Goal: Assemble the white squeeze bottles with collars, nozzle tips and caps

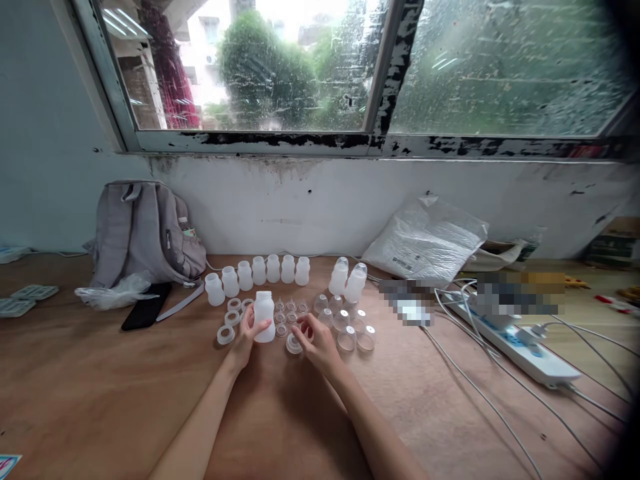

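My left hand (245, 339) is wrapped round a white baby bottle (264, 319), held upright with its neck uncapped. My right hand (316, 341) is half curled, thumb and fingers apart, just beside a collar ring (294, 344) on the table; whether a fingertip touches it I cannot tell. Several white collar rings (225, 335) lie left of my left hand. Between the hands sit several clear bottle teats (281, 330), partly hidden by the bottle and fingers. Several clear dome caps (346, 340) stand to the right of my right hand.
Several open bottles (245, 275) form a curved row at the back; two capped bottles (355, 283) stand to their right. A grey backpack (137, 233), black phone (146, 308) and plastic bag (116, 292) are left. A silvery bag (425, 240) and power strip (520, 347) with cables are right.
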`<state>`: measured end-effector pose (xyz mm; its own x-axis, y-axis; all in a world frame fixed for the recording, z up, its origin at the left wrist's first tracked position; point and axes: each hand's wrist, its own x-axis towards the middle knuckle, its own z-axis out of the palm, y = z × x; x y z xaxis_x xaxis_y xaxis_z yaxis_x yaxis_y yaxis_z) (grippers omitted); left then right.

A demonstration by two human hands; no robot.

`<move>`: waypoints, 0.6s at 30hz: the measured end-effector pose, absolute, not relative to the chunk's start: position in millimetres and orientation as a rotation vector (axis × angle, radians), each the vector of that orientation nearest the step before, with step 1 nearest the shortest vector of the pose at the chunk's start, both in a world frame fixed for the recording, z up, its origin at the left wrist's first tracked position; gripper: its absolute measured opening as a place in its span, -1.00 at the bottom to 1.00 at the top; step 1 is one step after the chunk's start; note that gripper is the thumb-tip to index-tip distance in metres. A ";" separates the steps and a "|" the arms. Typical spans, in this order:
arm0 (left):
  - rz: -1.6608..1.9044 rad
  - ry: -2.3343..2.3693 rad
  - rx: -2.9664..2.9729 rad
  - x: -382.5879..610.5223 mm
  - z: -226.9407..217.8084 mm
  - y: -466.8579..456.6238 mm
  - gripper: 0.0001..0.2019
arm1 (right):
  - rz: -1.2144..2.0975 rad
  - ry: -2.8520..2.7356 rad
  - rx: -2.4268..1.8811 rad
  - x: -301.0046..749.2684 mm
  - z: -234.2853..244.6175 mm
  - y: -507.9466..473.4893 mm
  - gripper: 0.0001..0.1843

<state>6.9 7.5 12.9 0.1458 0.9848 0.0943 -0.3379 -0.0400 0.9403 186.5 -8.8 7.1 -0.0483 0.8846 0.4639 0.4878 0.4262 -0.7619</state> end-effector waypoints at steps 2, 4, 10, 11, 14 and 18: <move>1.377 0.943 1.237 10.6 10.0 8.1 -0.46 | 0.507 -1.601 -1.165 184.3 15.2 -11.5 -0.75; 1.373 1.025 1.383 13.2 7.4 6.4 -0.44 | 0.500 -1.566 -1.123 181.1 23.8 -13.7 -0.64; 1.341 1.057 1.599 19.9 10.8 -7.1 -0.45 | 0.532 -1.759 -1.028 171.1 47.1 -11.2 -0.74; 1.345 1.049 1.591 21.1 12.0 -8.3 -0.44 | 0.541 -1.774 -1.026 171.6 51.0 -7.9 -0.79; 1.411 1.078 1.577 24.0 12.7 -8.4 -0.34 | 0.509 -1.784 -1.038 182.3 64.1 11.1 -0.81; 1.383 1.169 1.738 24.5 6.2 -5.6 -0.50 | 0.225 -1.753 -1.235 213.2 81.8 54.7 -0.82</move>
<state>24.5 -5.6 6.2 0.0594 0.9082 0.4143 0.2577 -0.4150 0.8726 213.2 54.7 81.8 -0.0430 0.8099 0.5850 0.6356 0.4739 -0.6094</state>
